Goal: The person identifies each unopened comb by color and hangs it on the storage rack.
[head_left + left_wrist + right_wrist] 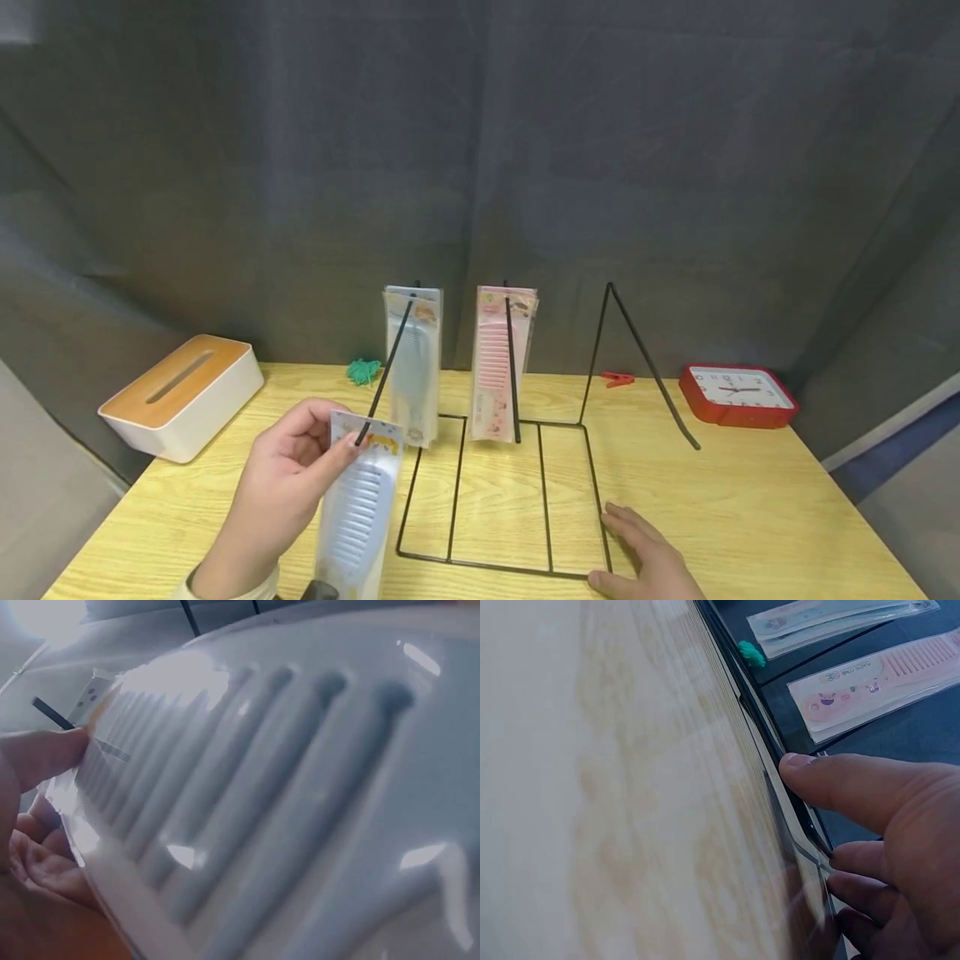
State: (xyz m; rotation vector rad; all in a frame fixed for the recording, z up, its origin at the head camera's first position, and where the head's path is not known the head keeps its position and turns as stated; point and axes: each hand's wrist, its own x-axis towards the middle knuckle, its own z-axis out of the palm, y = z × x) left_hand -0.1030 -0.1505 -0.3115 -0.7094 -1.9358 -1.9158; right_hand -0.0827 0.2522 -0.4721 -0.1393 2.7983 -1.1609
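Note:
My left hand (281, 483) pinches the top of a packaged blue comb (356, 517) between thumb and fingers. The tip of the black rack's left prong comes through the top of this package, beside the thumb. In the left wrist view the comb (247, 802) fills most of the picture. My right hand (648, 557) rests at the front right corner of the wire display rack (517, 568), its thumb and fingertips touching the base bars. Farther back, packaged blue combs (416, 375) hang on the left prong and packaged pink combs (495, 367) on the middle one.
The rack's right prong (652, 367) carries nothing. A tissue box (180, 396) with a wooden lid stands at the left. Green string (363, 372) and a red clip (618, 379) lie behind the rack. A red clock (738, 396) is at the right, with a dark curtain behind.

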